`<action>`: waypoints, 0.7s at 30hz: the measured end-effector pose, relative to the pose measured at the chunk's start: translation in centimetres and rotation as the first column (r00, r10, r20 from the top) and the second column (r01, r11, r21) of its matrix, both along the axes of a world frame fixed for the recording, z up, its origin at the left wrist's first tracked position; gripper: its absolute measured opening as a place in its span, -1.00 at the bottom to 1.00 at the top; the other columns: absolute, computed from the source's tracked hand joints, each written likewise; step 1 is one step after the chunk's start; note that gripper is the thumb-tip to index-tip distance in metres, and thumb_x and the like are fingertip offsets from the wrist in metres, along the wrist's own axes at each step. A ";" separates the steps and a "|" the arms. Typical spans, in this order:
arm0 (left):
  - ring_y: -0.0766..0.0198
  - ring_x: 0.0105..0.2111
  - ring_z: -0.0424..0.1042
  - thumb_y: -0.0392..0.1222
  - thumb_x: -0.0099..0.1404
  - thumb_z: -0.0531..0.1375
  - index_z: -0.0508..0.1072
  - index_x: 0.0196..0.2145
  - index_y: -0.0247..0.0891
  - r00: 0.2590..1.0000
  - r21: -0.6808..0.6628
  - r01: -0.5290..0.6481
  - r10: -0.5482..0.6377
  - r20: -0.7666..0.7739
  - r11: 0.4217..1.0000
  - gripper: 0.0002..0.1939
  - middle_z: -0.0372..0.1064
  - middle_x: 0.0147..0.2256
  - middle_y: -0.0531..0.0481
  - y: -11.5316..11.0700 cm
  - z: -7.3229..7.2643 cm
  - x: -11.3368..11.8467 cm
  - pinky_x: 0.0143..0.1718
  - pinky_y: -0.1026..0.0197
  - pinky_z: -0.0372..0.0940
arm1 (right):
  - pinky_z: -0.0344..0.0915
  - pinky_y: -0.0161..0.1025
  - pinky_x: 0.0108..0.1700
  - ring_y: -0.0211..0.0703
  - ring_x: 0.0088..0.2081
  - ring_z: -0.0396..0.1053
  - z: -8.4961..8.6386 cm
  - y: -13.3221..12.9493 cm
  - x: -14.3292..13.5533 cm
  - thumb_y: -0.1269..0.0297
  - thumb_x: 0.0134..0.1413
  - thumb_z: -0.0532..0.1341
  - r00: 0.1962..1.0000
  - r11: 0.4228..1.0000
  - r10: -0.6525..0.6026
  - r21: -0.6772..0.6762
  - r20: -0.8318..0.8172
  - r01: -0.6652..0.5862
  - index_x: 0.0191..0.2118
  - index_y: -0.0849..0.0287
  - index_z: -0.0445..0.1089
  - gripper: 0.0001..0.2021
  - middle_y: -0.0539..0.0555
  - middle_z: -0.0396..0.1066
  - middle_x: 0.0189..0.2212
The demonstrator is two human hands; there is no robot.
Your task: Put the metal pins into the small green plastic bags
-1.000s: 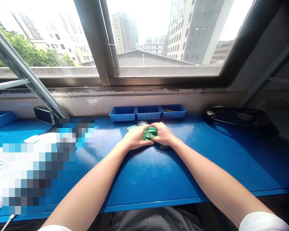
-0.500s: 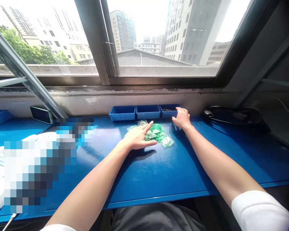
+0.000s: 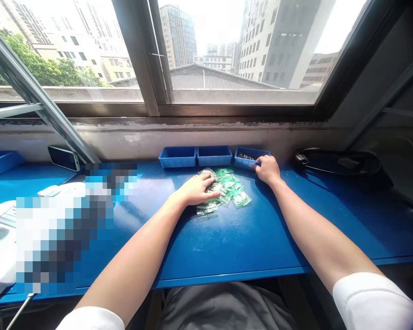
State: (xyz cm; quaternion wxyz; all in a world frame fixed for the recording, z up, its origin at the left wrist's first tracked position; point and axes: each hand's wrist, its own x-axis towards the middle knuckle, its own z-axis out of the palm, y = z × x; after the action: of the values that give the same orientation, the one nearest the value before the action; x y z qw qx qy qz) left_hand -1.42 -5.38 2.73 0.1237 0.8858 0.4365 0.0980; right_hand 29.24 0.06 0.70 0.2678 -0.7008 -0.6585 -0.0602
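A heap of small clear plastic packets with green markings (image 3: 231, 184) lies on the blue tabletop. My left hand (image 3: 197, 189) rests on the left side of this heap, fingers stretched out and spread. Behind the packets, three small blue bins stand in a row. Small thin metal pieces lie in the right-hand blue bin (image 3: 241, 162), too small to name. My right hand (image 3: 268, 170) holds that bin at its front right corner, with the fingertips over the rim. The bin sits slightly askew to the other two.
The left blue bin (image 3: 177, 162) and middle blue bin (image 3: 214, 160) stand against the wall below the window. A black tray-like object (image 3: 340, 162) lies at the right. A phone (image 3: 64, 158) leans near a metal strut; white items (image 3: 2, 256) cover the left side.
My left hand has come down onto the packets, and some now show nearer the table's front. My right hand has taken hold of the right-hand bin, which has shifted right and turned slightly.
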 end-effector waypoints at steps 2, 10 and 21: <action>-0.03 0.27 -0.01 0.36 0.17 0.03 0.20 0.22 -0.26 1.000 0.019 0.002 -0.003 0.018 1.000 -0.17 -0.01 0.28 -0.19 0.0 0.1 0.0 0.27 0.01 -0.09 | 0.24 -0.02 -0.08 0.09 -0.09 0.24 0.0 -0.3 -0.1 0.19 0.00 0.18 1.000 0.999 -0.015 0.044 -0.010 0.015 -0.23 0.22 0.48 -0.74 0.20 0.42 -0.20; 0.08 -0.02 0.37 0.17 0.26 0.06 0.41 -0.04 -0.28 0.763 0.001 -0.253 0.199 0.615 0.967 -0.49 0.41 -0.05 -0.15 1.3 0.4 0.1 0.05 0.07 0.23 | 0.22 0.03 -0.10 0.14 -0.13 0.23 3.7 -2.5 -1.3 0.22 -0.05 0.21 0.997 0.931 0.054 0.365 -0.051 -0.032 -0.33 0.19 0.47 -0.82 0.19 0.41 -0.30; 0.19 -0.41 0.47 0.26 0.14 0.16 0.33 -0.09 -0.28 0.209 -0.634 0.194 0.599 0.773 0.749 -0.42 0.43 -0.30 -0.12 0.7 2.4 1.3 -0.40 0.18 0.39 | 0.27 -0.05 -0.15 0.00 -0.23 0.27 4.2 -5.4 -8.6 0.29 -0.04 0.30 0.872 0.781 0.484 0.414 0.070 -0.467 -0.42 0.13 0.47 -0.95 0.10 0.42 -0.38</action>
State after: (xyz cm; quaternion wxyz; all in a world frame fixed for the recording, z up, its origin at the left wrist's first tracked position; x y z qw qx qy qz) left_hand -0.17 -4.70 5.14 0.6277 0.4634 0.3914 0.4879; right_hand 20.60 -5.37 4.86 0.4311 -0.4390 -0.7797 -0.1164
